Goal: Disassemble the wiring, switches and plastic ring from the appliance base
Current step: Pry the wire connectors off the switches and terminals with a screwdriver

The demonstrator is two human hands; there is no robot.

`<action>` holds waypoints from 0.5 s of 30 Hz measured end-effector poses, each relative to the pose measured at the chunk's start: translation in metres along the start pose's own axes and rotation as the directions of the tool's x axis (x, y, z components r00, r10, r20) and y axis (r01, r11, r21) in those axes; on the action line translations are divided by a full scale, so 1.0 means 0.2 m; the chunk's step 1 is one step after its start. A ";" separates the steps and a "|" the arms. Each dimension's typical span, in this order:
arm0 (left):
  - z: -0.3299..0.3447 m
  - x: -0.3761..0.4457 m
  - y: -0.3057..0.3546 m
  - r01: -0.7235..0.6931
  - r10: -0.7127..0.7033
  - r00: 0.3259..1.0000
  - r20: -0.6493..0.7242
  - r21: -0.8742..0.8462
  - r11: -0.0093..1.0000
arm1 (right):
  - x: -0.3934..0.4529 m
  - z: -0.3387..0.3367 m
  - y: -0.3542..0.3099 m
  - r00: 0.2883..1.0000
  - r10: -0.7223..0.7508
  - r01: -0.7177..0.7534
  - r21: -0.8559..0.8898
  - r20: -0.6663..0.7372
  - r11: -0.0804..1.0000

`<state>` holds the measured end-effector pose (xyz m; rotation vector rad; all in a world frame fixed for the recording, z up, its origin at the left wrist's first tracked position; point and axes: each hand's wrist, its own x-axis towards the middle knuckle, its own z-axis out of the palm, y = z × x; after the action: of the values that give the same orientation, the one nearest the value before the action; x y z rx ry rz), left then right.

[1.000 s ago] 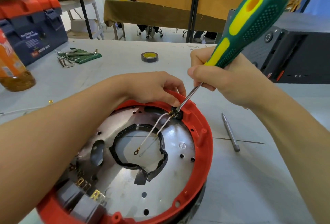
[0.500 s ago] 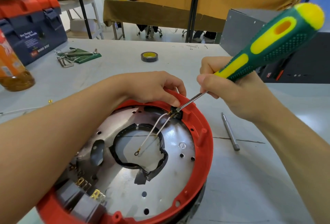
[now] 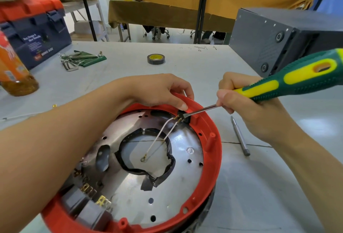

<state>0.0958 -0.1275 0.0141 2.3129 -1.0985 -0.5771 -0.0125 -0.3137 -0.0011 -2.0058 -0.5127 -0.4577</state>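
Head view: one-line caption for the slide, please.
Right hand levers a screwdriver at the wire terminals while left hand steadies the red ring.

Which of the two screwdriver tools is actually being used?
The green-and-yellow screwdriver, gripped in the right hand. The bare metal bit lies untouched on the table.

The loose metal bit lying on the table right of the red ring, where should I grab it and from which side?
Pinch the metal bit mid-shaft from above, fingers on its two long sides. It is a thin rod lying flat on the table beside the red ring, with bare surface either side, so its ends offer little to hold.
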 end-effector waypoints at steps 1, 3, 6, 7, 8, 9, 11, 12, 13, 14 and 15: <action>0.00 0.00 0.00 0.000 0.000 1.000 0.001 0.000 1.000 | 0.00 0.00 0.00 1.000 -0.002 0.002 0.004 0.007 1.000; 0.00 0.00 0.00 -0.004 0.004 1.000 0.002 0.005 1.000 | 0.01 0.00 0.01 1.000 0.002 -0.002 0.018 0.010 1.000; 0.00 0.00 0.00 -0.004 0.004 1.000 0.006 0.002 1.000 | 0.01 0.01 0.06 0.997 0.056 -0.051 0.088 -0.055 0.995; 0.00 0.00 0.00 -0.004 0.004 1.000 0.009 0.004 1.000 | 0.01 0.01 0.07 0.994 0.079 -0.069 0.129 -0.078 0.989; 0.00 0.00 0.00 -0.005 0.005 1.000 0.010 0.005 1.000 | 0.00 0.01 0.09 0.991 0.096 -0.080 0.168 -0.093 0.982; 0.00 0.00 0.00 -0.006 0.006 1.000 0.010 0.006 1.000 | 0.00 0.01 0.10 0.989 0.107 -0.085 0.198 -0.101 0.977; 0.00 0.00 0.00 -0.006 0.006 1.000 0.008 0.005 1.000 | 0.00 0.02 0.11 0.988 0.115 -0.088 0.227 -0.108 0.970; 0.00 0.00 0.00 -0.006 0.006 1.000 0.007 0.005 1.000 | 0.00 0.02 0.11 0.987 0.120 -0.091 0.238 -0.109 0.967; 0.00 0.00 0.00 -0.007 0.007 1.000 0.006 0.005 1.000 | 0.00 0.02 0.11 0.986 0.127 -0.096 0.248 -0.111 0.964; 0.00 0.00 0.01 -0.007 0.007 1.000 0.006 0.005 1.000 | 0.00 0.02 0.11 0.985 0.129 -0.097 0.250 -0.115 0.963; 0.00 0.00 0.01 -0.006 0.006 1.000 0.005 0.002 1.000 | 0.00 0.02 0.10 0.985 0.125 -0.094 0.240 -0.120 0.966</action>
<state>0.0948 -0.1273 0.0152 2.3101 -1.1093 -0.5802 -0.0014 -0.3188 -0.0180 -1.7537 -0.3524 -0.4395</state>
